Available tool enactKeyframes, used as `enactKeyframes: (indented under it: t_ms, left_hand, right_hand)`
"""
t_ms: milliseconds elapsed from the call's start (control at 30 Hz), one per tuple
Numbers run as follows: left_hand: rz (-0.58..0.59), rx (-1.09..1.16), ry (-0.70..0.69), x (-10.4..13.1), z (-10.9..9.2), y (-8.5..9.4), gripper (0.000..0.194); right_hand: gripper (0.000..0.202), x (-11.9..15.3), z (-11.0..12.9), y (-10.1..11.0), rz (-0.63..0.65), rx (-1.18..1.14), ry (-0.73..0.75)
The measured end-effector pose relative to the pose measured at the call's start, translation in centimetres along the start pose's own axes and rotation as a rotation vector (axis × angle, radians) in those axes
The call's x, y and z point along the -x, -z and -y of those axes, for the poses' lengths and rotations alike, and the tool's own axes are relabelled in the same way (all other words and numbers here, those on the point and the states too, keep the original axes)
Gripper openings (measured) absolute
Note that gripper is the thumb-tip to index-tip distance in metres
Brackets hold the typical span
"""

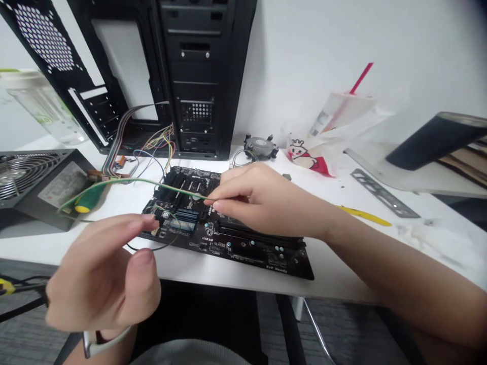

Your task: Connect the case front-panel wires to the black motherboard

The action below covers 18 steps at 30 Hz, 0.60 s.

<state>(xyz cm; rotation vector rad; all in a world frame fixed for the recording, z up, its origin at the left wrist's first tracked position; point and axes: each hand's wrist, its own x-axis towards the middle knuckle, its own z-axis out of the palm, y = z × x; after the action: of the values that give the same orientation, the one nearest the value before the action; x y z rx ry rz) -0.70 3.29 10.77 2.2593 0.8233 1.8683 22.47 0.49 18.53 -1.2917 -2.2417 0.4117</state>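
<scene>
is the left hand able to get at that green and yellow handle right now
Probably yes: the left hand looks open, and the green and yellow handle lies just beyond it. The green wire pinched in the right hand passes by the handle, so may need dodging.

A thin green plastic-coated wire (155,181) stretches leftward in a loose curve from the right hand (262,200), above a black rectangular motherboard (243,257) lying flat, slightly askew, component side up, on the white worktop (335,271)
</scene>
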Motion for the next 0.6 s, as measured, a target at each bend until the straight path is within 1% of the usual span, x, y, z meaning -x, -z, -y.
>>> enactKeyframes:
  t_ms: [67, 100, 167, 233, 300, 333, 367, 433, 467, 533, 600]
  left_hand:
    - [-0.005, 0.019, -0.102, -0.1, -0.2, -0.7, 0.023]
    - [0.026, -0.015, -0.132, -0.1, -0.2, -1.0, 0.023]
    - [0.144, -0.134, -0.156, -0.3, 0.0, -1.4, 0.017]
    - [0.280, -0.232, -0.168, -0.5, 0.5, -1.1, 0.012]
    - [0.387, -0.294, -0.122, -0.8, 1.1, -0.4, 0.018]
    - [0.399, -0.328, -0.070, -1.0, 1.4, 0.2, 0.021]
    - [0.385, -0.365, 0.002, -1.2, 1.5, 0.7, 0.024]
    - [0.321, -0.432, 0.143, -1.4, 1.6, 1.7, 0.028]
    - [0.285, -0.457, 0.178, -1.5, 1.6, 2.0, 0.030]
    - [0.273, -0.485, 0.183, -1.6, 1.6, 2.5, 0.032]
    - [0.311, -0.511, 0.153, -1.7, 1.9, 2.9, 0.033]
  right_hand:
    - [0.016, 0.1, -0.7, 0.3, -0.048, -0.044, 0.000]
    - [0.015, 0.1, -1.0, 0.4, -0.061, -0.063, -0.006]
    - [0.014, 0.1, -1.4, 0.6, -0.060, -0.093, -0.022]
    - [0.013, 0.2, -1.5, 0.8, -0.062, -0.121, -0.036]
    - [0.014, 0.4, -1.3, 1.1, -0.079, -0.169, -0.059]
    - [0.014, 0.4, -1.2, 1.2, -0.094, -0.208, -0.077]
    - [0.014, 0.5, -1.0, 1.3, -0.111, -0.258, -0.097]
    - [0.011, 0.6, -0.7, 1.3, -0.139, -0.373, -0.143]
    - [0.009, 0.6, -0.5, 1.3, -0.146, -0.429, -0.165]
    - [0.009, 0.6, -0.1, 1.2, -0.134, -0.520, -0.202]
    - [0.010, 0.6, 0.2, 1.1, -0.106, -0.575, -0.229]
